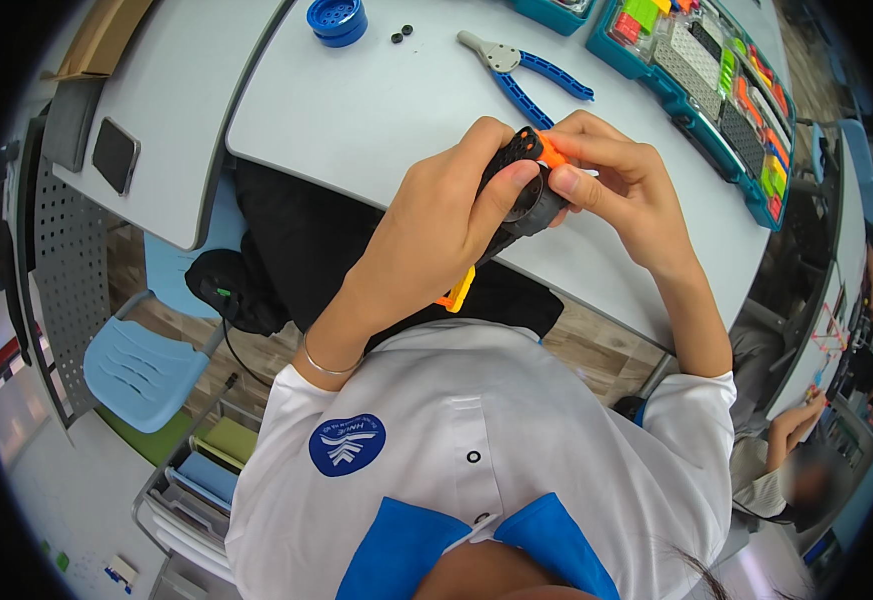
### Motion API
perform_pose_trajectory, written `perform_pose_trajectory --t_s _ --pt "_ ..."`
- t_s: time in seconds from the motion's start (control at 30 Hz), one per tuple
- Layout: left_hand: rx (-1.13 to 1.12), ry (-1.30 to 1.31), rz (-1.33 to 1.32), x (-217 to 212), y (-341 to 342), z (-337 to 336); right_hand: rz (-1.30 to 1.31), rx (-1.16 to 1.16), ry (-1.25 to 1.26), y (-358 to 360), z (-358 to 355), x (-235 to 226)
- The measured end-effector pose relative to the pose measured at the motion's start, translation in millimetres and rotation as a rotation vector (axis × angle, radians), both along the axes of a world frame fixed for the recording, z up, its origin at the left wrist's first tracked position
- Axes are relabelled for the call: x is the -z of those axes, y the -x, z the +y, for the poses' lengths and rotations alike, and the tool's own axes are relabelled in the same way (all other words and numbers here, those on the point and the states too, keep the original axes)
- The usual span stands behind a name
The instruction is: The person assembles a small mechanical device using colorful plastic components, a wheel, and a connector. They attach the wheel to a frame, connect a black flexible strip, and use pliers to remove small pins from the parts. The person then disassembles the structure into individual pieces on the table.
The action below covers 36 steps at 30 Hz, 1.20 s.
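Classroom workshop for building kits

A pale desk [357, 110] is carrying a parts tray [702, 90] and pliers [527, 70]; blue chairs [142, 365] are standing nearby.

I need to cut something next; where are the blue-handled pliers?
In the head view the blue-handled pliers lie on the grey table, just beyond the hands, between the blue round lid and the teal parts tray.

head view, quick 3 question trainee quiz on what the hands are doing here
1. True or false: both hands grip the black and orange toy assembly.
2. Which tool lies on the table beyond the hands? A) blue-handled pliers B) hammer C) scissors
3. What sits on the left hand wrist?

Key: 1 true; 2 A; 3 a thin bracelet. The right hand pinches the orange end.
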<state>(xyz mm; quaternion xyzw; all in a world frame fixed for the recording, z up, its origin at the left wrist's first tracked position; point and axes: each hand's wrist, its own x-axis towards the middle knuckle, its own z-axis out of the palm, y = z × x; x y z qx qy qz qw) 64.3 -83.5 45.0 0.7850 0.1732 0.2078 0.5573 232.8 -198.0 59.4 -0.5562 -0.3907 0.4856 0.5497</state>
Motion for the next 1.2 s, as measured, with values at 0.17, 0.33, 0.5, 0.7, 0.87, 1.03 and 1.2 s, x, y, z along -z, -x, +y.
perform_pose_trajectory --t_s 0.17,0.33,0.5,0.7,0.87,1.03,1.2 --pt "-0.023 0.054 -0.052 5.3 -4.4 -3.0 -0.066 0.088 0.019 6.7 -1.8 -5.5" --pt "-0.003 -0.007 0.132 0.8 -5.9 -5.1 -0.137 0.132 0.057 8.9 -4.1 -8.8" --pt "0.147 -0.169 0.028 -1.4 -7.8 10.8 -0.138 0.077 0.009 4.9 -7.0 -14.2" --pt "0.194 -0.376 0.067 3.3 -24.4 30.1 -0.183 0.066 0.063 -5.2 1.3 -9.8" --pt "0.299 -0.425 -0.116 15.8 -53.2 62.2 -0.171 0.119 0.069 -19.6 7.2 7.7" --pt "0.479 0.073 0.142 -2.0 -55.5 72.1 -0.103 0.113 0.114 -31.6 6.2 7.6" --pt "0.476 0.109 0.156 2.5 -57.8 76.0 -0.054 0.136 0.155 -33.9 7.2 14.7"
